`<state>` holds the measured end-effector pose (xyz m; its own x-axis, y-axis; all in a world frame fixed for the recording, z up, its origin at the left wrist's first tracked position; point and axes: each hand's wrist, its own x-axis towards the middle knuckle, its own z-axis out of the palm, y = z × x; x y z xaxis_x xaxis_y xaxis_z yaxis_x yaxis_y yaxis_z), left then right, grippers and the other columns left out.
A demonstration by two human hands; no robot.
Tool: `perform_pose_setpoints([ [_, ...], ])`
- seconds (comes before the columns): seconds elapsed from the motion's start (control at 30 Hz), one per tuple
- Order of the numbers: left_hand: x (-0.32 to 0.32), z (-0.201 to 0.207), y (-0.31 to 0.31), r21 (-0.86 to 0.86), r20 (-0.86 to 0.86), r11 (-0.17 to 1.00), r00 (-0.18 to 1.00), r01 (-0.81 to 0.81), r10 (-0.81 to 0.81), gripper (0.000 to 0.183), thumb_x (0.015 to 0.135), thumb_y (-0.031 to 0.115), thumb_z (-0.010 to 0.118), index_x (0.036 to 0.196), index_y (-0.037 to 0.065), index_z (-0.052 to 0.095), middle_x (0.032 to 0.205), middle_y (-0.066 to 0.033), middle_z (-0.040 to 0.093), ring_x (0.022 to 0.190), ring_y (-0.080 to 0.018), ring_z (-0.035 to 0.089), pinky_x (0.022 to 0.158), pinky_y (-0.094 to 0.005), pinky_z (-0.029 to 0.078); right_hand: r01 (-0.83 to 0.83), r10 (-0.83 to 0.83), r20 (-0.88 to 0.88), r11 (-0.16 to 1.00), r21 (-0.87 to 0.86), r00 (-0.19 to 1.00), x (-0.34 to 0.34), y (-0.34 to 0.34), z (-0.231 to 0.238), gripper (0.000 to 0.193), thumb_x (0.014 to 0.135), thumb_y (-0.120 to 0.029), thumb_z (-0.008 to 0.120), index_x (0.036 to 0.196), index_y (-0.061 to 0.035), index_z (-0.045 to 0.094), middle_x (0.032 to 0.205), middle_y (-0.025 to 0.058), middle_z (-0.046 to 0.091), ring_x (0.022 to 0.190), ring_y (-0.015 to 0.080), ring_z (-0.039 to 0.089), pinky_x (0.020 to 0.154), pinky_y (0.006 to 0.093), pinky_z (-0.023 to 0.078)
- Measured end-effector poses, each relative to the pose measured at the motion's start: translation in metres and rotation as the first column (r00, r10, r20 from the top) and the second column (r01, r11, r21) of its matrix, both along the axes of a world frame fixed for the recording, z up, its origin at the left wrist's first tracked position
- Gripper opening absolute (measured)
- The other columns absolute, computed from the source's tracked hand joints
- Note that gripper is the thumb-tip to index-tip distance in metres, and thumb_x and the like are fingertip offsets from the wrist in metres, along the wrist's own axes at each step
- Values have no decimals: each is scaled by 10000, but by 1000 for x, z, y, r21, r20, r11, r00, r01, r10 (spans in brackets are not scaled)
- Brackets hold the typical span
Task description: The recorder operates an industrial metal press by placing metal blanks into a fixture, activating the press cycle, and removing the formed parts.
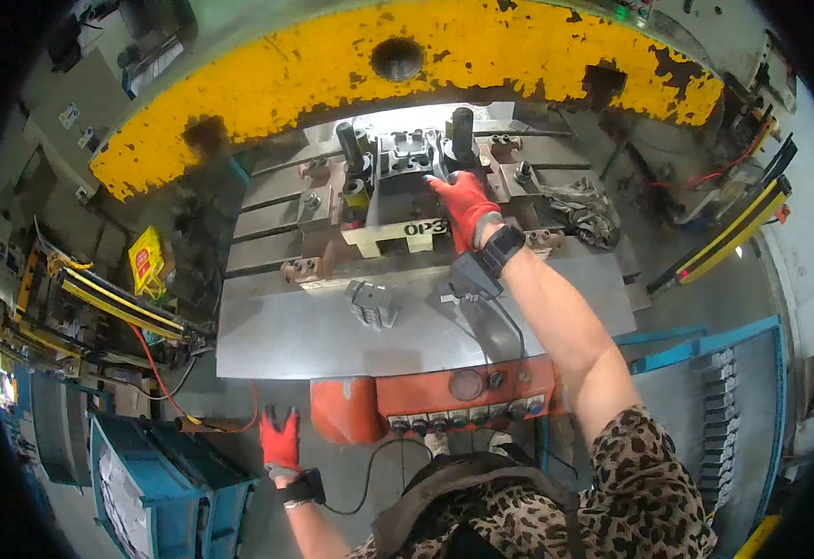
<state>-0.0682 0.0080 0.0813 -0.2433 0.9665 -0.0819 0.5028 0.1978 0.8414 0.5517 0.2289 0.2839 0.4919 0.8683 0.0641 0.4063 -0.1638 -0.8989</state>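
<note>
looked down and forward from the wearer's head, upright and unmirrored, through a wide fisheye lens. sat close above the patterned shirt (649, 503) at the lower edge, faced out over the orange control box (416, 395) and steel plate (281, 326) toward the die (395, 238), bowed the yellow beam (491, 56) into an arch along the top, and darkened to black at the rim.

The red-gloved right hand (470, 207) hides the right end of the cream-painted metal plate (369, 240); whether its fingertips grip the slim grey metal piece (436, 154) is too small to tell. The upper edge clips the chipped yellow steel beam (491, 47), the lower edge the leopard-print shirt (644, 466).
</note>
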Motion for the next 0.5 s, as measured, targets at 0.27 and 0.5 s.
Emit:
perform_pose_setpoints([
  [0.27, 15, 20, 2, -44, -74, 999, 997, -2, -1, 785, 976, 392, 849, 1589, -15, 576, 1540, -235, 628, 1349, -341, 655, 1081, -459, 554, -102, 123, 151, 985, -137, 981, 4, -5, 32, 757, 949, -613, 800, 1167, 111, 769, 1228, 352, 772, 1193, 469, 757, 997, 522, 577],
  [0.5, 12, 19, -6, -61, -46, 998, 999, -14, 11, 749, 996, 391, 823, 1579, -16, 586, 1504, -216, 659, 1258, -327, 677, 1059, -454, 552, -153, 289, 554, 948, -279, 781, -14, -28, 63, 614, 997, -490, 729, 1210, 86, 759, 1231, 344, 761, 1181, 501, 730, 1046, 537, 577],
])
